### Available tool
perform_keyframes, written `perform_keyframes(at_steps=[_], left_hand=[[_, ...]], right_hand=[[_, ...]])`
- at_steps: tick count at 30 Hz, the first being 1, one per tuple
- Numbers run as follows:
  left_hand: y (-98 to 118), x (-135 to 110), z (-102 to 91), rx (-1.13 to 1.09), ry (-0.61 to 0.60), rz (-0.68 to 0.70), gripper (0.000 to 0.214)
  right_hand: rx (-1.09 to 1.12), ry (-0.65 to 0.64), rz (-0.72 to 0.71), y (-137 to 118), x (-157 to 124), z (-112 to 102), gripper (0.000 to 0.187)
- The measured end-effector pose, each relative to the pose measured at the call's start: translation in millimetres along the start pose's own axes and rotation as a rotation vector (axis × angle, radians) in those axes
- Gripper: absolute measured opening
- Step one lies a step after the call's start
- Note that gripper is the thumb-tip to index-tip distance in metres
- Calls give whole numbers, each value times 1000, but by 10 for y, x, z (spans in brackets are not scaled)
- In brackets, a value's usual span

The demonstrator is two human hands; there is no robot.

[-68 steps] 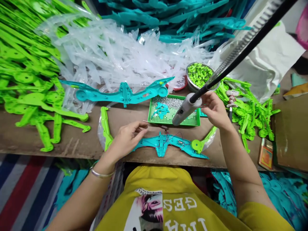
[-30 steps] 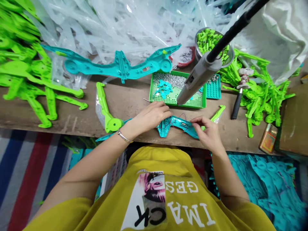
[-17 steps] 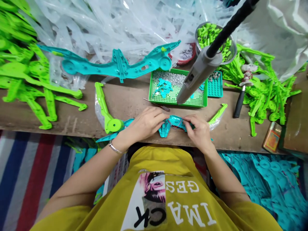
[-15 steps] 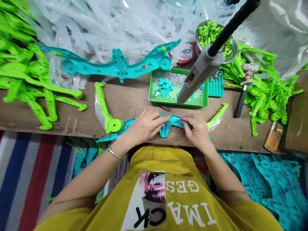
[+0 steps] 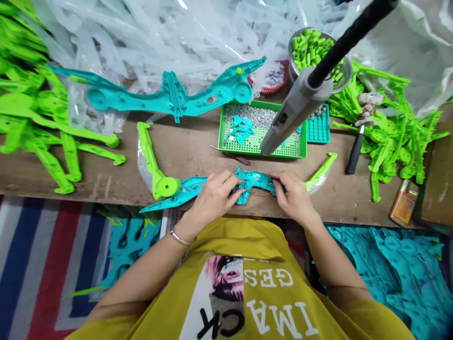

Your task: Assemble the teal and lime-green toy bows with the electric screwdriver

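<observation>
A teal plastic toy bow half [image 5: 184,191] with thin red wires in its middle lies along the near edge of the wooden bench [image 5: 106,177]. My left hand [image 5: 214,200] grips its centre from the left, fingers pinched on the wires. My right hand [image 5: 293,196] holds the right side of the same centre part. Lime green limb pieces [image 5: 155,172] stick out at both ends. A grey powered screwdriver [image 5: 293,115] hangs on a black cable just above and beyond my hands.
Behind my hands sit a green tray [image 5: 260,148] of screws and small teal bits, a small screwdriver [image 5: 231,156], a metal bowl of green caps [image 5: 314,52], another teal bow half [image 5: 170,97], clear bags, green parts at left and right, and a black-handled tool [image 5: 356,151].
My right hand came down from the hanging screwdriver to the teal bow. Both hands closed in on its wired centre, and the bow shifted left along the bench edge.
</observation>
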State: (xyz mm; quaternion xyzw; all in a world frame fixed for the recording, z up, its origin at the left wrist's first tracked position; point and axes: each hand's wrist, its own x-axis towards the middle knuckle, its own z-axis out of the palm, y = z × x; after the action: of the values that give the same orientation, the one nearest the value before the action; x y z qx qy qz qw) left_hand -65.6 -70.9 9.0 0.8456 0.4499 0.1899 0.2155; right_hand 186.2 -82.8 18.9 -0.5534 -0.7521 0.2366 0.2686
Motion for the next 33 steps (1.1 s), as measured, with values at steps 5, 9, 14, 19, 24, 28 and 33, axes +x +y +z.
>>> perform_keyframes(at_steps=[5, 9, 14, 19, 24, 28, 33], left_hand=[[27, 22, 12, -60, 49, -48, 16], [55, 18, 30, -79, 77, -56, 21], [76, 62, 15, -149, 63, -89, 22], [79, 134, -117, -295, 37, -104, 19], [47, 89, -195, -301, -34, -31, 44], [54, 47, -72, -134, 35, -31, 24], [70, 52, 73, -17, 135, -45, 12]], right_hand=[[44, 232, 103, -76, 116, -102, 18], [64, 210, 53, -134, 66, -183, 16], [-61, -69, -81, -144, -184, -21, 14], [-151, 26, -57, -117, -254, 276, 11], [-118, 244, 83, -126, -191, 419, 13], [-158, 247, 105, -145, -140, 443, 15], [-120, 226, 121, -212, -105, 361, 25]])
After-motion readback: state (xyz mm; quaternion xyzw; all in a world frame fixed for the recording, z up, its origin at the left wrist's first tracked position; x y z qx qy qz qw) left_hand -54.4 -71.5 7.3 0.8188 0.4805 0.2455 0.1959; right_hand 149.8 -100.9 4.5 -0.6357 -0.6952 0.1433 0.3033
